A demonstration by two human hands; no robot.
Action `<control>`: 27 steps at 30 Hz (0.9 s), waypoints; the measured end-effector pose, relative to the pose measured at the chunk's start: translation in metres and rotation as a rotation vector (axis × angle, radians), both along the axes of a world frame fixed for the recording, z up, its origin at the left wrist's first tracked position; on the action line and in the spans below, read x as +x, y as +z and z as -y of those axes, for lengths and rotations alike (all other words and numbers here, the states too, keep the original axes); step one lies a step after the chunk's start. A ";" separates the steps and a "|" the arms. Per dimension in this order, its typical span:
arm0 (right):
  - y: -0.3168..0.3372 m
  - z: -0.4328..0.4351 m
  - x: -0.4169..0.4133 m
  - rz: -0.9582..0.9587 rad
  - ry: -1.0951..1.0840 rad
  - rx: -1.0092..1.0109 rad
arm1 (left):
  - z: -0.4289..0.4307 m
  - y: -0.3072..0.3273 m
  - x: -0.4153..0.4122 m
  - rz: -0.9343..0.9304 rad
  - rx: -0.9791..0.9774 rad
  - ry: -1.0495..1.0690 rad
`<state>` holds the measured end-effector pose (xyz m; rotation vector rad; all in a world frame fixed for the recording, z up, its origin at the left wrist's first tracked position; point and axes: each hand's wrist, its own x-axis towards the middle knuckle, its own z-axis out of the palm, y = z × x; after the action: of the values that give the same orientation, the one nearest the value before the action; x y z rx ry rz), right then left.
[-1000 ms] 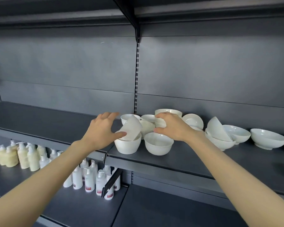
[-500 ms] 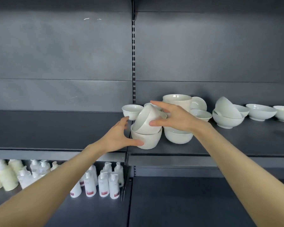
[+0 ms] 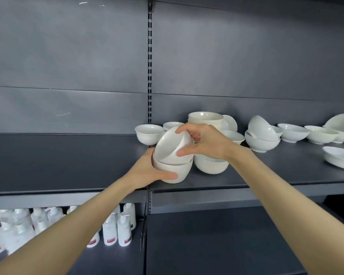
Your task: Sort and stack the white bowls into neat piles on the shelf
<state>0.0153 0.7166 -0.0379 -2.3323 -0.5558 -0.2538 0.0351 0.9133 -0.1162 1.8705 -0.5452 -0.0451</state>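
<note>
Lots of white crockery crowds the middle and right of the dark grey shelf (image 3: 68, 161). A small bowl (image 3: 149, 133) sits upright just left of centre. A tall stack of bowls (image 3: 206, 118) stands at the back behind the right hand, and another round bowl (image 3: 211, 166) sits just right of the one being worked on, nearly touching it. Further right there's a big bowl with a tipped bowl (image 3: 261, 128) lying in it, then a row of shallow bowls (image 3: 293, 132) running to the right edge, and plates (image 3: 340, 158) at the far right. White bottles (image 3: 117, 229) fill the lower shelf at bottom left.

Both hands meet at the centre of the frame. The left hand (image 3: 147, 172) wraps around the lower bowl (image 3: 174, 170), which stands on the shelf, with the thumb lying across its front. The right hand (image 3: 209, 144) grips the tilted bowl (image 3: 170, 144) from the right side, fingers over the top edge and thumb underneath.

The tilted bowl leans at a steep angle, its bottom edge resting inside the lower bowl's rim, so it isn't nested flat. Both are plain glossy white, deep and rounded, and look about the same size.
</note>
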 end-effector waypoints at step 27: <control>0.013 0.027 -0.056 -0.009 -0.150 0.491 | 0.029 0.049 -0.025 0.060 -0.165 0.072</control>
<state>-0.0407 0.6896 -0.0251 -1.8954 -0.2736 -0.4009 0.0106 0.8840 -0.0674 1.7332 -0.5064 0.1014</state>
